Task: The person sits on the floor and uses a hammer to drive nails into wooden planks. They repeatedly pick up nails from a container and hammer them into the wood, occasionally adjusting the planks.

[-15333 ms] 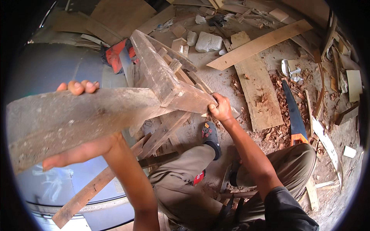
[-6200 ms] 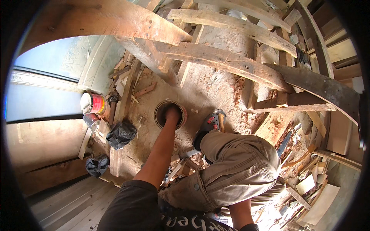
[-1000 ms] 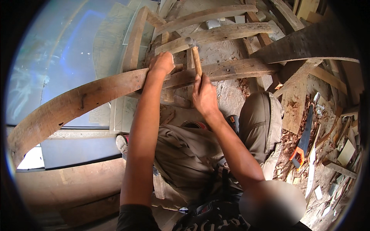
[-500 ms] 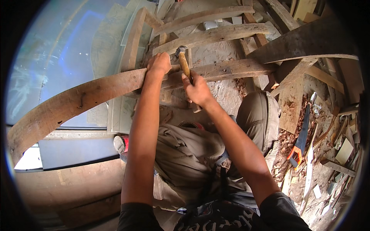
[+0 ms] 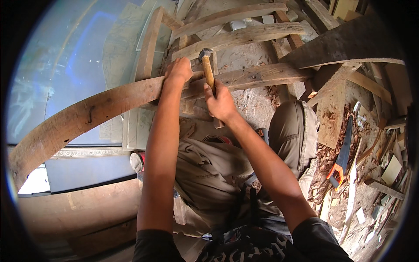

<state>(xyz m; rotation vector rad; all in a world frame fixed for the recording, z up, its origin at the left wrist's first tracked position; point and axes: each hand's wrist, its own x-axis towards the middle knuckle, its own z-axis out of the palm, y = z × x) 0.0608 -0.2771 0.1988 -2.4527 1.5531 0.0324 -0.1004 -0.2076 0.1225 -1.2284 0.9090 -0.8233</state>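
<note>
My right hand [image 5: 221, 102] is wrapped around the wooden handle of a hammer [image 5: 208, 73]. The hammer's dark metal head points away from me, above a rough wooden beam [image 5: 262, 77]. Just left of it, my left hand [image 5: 179, 70] is closed over the right end of a long brown plank [image 5: 91, 109], its fingers curled over the far side. That plank stretches out to the left and looks bent by the lens. What lies beneath my left palm is hidden.
More wooden beams [image 5: 240, 38] form a frame ahead. A handsaw [image 5: 342, 150] with an orange-and-black handle lies on shavings at right, near wood scraps [image 5: 390, 170]. Large blue-grey sheets [image 5: 65, 65] are at left. A red can [image 5: 139, 161] stands beside my left forearm.
The hammer and my right hand have shifted very slightly away and left, the handle a little more upright. My left hand keeps its hold on the plank.
</note>
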